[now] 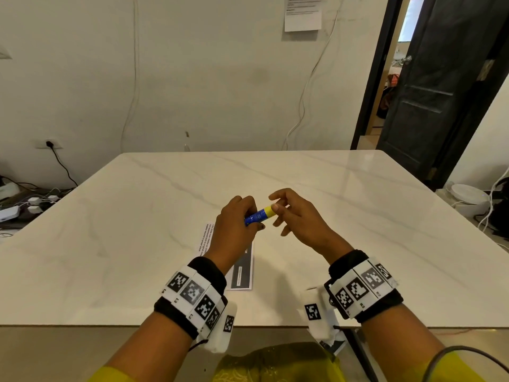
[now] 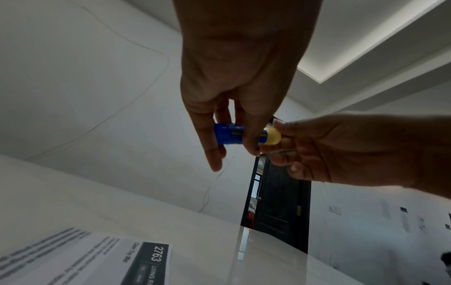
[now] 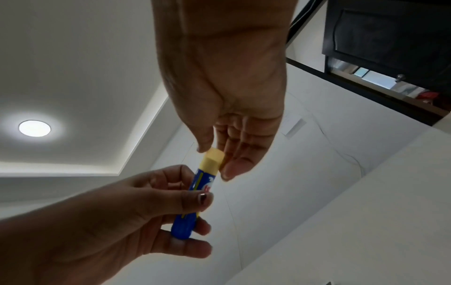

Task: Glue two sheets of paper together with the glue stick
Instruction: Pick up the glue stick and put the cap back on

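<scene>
We grip the light, rigid, smooth glue stick [image 1: 259, 215] by its blue barrel in our left hand [image 1: 239, 219], right hand [image 1: 296, 216] pinching the yellow cap [image 1: 270, 210] at its right end.

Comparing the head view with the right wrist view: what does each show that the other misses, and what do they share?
Head view only: the printed paper sheet lying on the white marble table under the left wrist, and the marker-covered wristbands.

Right wrist view only: the round ceiling light, and the right thumb and fingertip on either side of the yellow cap.

Both: the left hand gripping the blue glue stick, the right hand at its still-fitted cap, and the dark door.
</scene>
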### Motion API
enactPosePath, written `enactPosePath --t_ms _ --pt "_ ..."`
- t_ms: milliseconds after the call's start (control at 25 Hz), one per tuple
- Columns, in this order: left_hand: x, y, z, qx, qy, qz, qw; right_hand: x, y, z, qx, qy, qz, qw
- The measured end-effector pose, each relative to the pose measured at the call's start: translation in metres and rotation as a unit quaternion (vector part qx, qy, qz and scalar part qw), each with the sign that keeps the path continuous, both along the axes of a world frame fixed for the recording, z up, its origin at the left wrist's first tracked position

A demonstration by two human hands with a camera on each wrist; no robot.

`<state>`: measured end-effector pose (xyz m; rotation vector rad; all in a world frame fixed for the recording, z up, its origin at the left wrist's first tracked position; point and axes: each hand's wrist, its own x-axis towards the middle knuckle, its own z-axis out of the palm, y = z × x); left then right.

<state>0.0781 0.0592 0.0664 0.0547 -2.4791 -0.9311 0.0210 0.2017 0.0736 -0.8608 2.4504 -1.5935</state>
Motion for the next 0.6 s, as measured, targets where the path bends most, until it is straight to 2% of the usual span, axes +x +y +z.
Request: enactPosePath --t_ms 120,280,440,520,600 --pt "0.0 0.001 -0.004 -0.001 -0.007 -0.005 1.0 -0.001 -0.005 -0.005 -0.032 0.023 -0.014 0.999" --pt "0.003 0.01 -0.006 -0.072 -0.002 0.022 0.997 0.001 -0.017 -0.011 0.03 0.02 -0.089 0.995" --pt "0.007 0.016 0.005 -0.18 -0.037 0.041 0.982 0.001 -0.02 -0.013 0.144 0.027 -0.164 0.976" --pt "0.008 0.014 0.006 -0.163 -0.038 0.031 0.985 0.002 -0.015 -0.013 0.106 -0.015 -0.134 0.985" --pt "0.007 0.009 0.005 -0.125 -0.032 0.028 0.991 0.002 -0.007 -0.013 0.019 -0.082 -0.071 0.994"
